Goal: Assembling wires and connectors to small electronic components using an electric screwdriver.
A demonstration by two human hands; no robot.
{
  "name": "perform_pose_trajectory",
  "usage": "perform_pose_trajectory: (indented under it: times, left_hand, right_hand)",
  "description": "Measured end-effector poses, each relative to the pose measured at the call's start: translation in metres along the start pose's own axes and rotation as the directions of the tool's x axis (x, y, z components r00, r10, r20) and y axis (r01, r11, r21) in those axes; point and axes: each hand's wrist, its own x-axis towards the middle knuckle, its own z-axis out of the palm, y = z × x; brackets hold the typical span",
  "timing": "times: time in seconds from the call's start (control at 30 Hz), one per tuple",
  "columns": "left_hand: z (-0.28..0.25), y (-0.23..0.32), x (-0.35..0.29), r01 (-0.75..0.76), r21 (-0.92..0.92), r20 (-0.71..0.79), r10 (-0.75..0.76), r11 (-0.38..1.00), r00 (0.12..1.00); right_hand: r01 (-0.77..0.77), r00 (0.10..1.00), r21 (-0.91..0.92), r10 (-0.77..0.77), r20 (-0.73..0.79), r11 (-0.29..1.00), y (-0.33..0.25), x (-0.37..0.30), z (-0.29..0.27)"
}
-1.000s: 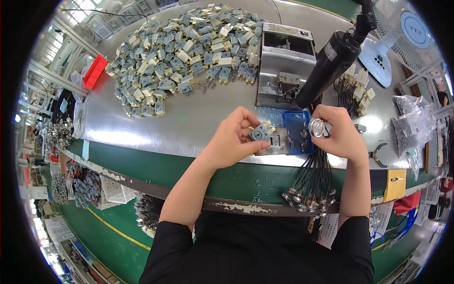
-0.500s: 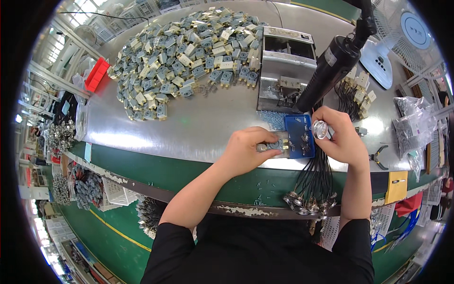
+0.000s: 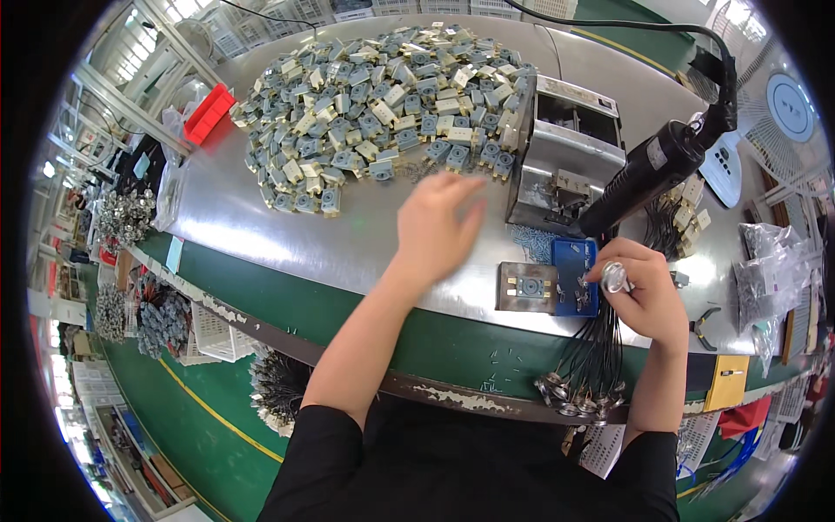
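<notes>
My left hand [image 3: 437,224] hovers over the steel table between the pile and the table's front edge. Its fingers are blurred but stretched out, thumb apart, with nothing visible between them. A steel block fixture [image 3: 511,300] lies to its right, and a small grey switch-like housing [image 3: 532,287] is set in it. My right hand [image 3: 648,291] is closed around a round silver metal cap [image 3: 614,277] near the right edge of a blue tray [image 3: 565,252]. Small metal parts [image 3: 581,280] lie in that tray. Light blue screws [image 3: 532,239] are scattered behind it.
A large pile of grey and cream housings [image 3: 383,113] covers the back of the table. A steel machine [image 3: 574,152] and a black cylindrical tool [image 3: 648,174] stand behind the tray. Black cables with round metal ends [image 3: 578,396] hang over the front edge. Pliers [image 3: 703,331] lie at right.
My left hand has left the fixture and moved back and left toward the pile, exposing the housing in the fixture. My right hand keeps the round cap. The whole view has shifted slightly.
</notes>
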Motion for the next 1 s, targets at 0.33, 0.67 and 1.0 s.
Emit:
perform_pose_trajectory:
  times: [0.33,0.67,1.0]
  left_hand:
    - [0.038,-0.057,0.052,0.013,0.373,0.195,-0.093,0.928,0.976]
    - [-0.007,-0.024,0.022,0.386,-0.273,0.458,-0.234,0.881,0.858]
    - [0.004,0.009,-0.038,0.548,-0.823,0.547,-0.049,0.15,0.836]
  right_hand:
    - [0.116,0.993,-0.023,-0.116,0.006,0.993,-0.006,0.0,0.002]
    - [0.068,0.993,0.143,-0.082,0.09,0.987,0.003,-0.002,0.0]
    - [-0.146,0.968,0.646,-0.025,0.248,0.749,0.025,0.005,-0.01]
